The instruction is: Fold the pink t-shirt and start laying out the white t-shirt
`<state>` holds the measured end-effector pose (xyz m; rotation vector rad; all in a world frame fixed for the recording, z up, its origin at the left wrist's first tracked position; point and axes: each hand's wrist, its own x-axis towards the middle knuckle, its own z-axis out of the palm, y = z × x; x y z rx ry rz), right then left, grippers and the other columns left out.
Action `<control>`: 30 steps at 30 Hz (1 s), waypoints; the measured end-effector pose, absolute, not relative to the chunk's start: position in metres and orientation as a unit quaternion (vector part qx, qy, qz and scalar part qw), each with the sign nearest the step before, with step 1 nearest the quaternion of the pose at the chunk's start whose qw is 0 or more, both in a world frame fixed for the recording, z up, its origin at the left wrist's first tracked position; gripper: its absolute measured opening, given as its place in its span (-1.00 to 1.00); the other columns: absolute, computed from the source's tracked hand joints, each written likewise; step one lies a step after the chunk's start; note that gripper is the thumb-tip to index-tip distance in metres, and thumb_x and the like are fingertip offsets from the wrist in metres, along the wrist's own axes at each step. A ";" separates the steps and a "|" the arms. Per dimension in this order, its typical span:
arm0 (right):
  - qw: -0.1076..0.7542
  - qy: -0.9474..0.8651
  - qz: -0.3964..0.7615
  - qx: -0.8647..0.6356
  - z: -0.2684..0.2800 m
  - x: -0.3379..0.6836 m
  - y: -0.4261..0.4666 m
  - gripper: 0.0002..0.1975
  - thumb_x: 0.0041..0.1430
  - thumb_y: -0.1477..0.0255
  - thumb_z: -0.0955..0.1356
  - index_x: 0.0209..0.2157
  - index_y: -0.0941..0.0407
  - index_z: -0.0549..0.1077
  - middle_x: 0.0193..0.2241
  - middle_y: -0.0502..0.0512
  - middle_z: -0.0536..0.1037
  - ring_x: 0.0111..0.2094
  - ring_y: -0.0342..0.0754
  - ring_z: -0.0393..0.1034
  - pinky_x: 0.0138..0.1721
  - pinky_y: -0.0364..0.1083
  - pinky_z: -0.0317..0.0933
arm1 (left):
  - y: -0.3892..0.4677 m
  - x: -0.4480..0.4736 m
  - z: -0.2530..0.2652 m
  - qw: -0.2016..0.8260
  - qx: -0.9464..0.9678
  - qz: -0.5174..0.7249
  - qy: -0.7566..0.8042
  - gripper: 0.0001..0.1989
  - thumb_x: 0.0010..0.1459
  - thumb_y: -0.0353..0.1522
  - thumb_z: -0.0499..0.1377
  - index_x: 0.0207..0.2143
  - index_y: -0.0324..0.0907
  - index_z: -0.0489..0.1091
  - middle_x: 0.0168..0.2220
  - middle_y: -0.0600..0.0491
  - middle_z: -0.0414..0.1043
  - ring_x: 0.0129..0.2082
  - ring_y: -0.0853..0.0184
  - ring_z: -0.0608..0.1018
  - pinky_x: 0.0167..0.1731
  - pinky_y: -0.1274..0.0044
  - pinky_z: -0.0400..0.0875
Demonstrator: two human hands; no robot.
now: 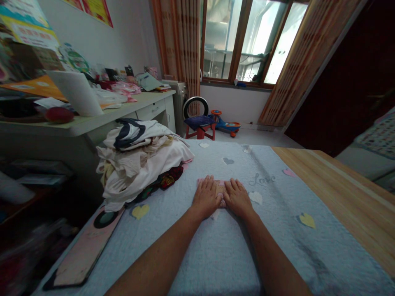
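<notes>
A small folded pink patterned cloth [221,188] lies on the light blue blanket [216,255] in the middle of the head view. My left hand [207,196] rests flat on its left side, palm down with the fingers stretched forward. On the right side lies my right hand [238,198], also flat and palm down. Both thumbs come close together over the cloth. The hands cover much of it, so its full shape is hidden.
To the left is a heap of clothes [138,158]. A long pink board-like item [86,250] with a dark ring lies in front of it. A cluttered desk [148,102] stands farther left. Bare wooden surface [339,185] shows on the right; a red stool [200,130] stands beyond.
</notes>
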<state>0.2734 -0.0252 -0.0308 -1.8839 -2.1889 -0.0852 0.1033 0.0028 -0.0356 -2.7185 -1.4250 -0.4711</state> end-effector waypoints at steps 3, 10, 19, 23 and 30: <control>0.116 -0.734 -0.028 -0.669 -0.032 0.274 -0.024 -0.52 0.32 0.33 0.21 0.23 0.13 0.32 0.25 0.25 0.32 0.33 0.15 0.03 0.31 0.16 -0.15 | 0.005 0.102 -0.038 0.009 -0.894 -0.145 -0.425 -0.44 0.38 -0.17 -0.14 0.33 -0.22 0.10 0.40 -0.08 0.00 0.40 0.18 0.00 0.33 0.27 -0.05; 0.086 -0.697 -0.015 -0.712 -0.033 0.282 -0.021 -0.35 0.31 0.11 0.21 0.30 0.19 0.22 0.33 0.34 0.14 0.36 0.19 -0.05 0.28 0.10 -0.10 | 0.008 0.103 -0.040 -0.006 -0.895 -0.133 -0.426 -0.41 0.39 -0.15 -0.15 0.34 -0.27 0.08 0.35 -0.13 0.11 0.37 0.15 0.11 0.32 0.31 -0.02; 0.092 -0.677 -0.005 -0.730 -0.037 0.295 -0.020 -0.40 0.37 0.14 0.14 0.30 0.17 0.21 0.33 0.36 0.14 0.36 0.17 -0.04 0.26 0.13 -0.08 | 0.004 0.101 -0.034 -0.022 -0.881 -0.132 -0.454 -0.39 0.36 -0.11 -0.08 0.34 -0.22 0.07 0.36 -0.15 0.09 0.37 0.11 0.09 0.32 0.25 -0.04; 0.079 -0.657 0.012 -0.750 -0.034 0.295 -0.021 -0.38 0.38 0.10 0.12 0.32 0.14 0.18 0.35 0.38 0.08 0.35 0.21 -0.03 0.25 0.18 -0.09 | 0.003 0.101 -0.035 -0.011 -0.874 -0.133 -0.468 -0.38 0.35 -0.08 -0.08 0.34 -0.18 0.08 0.36 -0.17 0.07 0.37 0.03 0.07 0.32 0.17 -0.10; 0.080 -0.637 -0.004 -0.767 -0.034 0.299 -0.021 -0.37 0.37 0.13 0.14 0.31 0.23 0.18 0.32 0.40 0.15 0.33 0.19 0.01 0.26 0.13 -0.07 | 0.002 0.101 -0.033 -0.004 -0.872 -0.127 -0.473 -0.37 0.34 -0.06 -0.06 0.34 -0.15 0.08 0.36 -0.18 0.07 0.37 -0.02 0.08 0.32 0.14 -0.12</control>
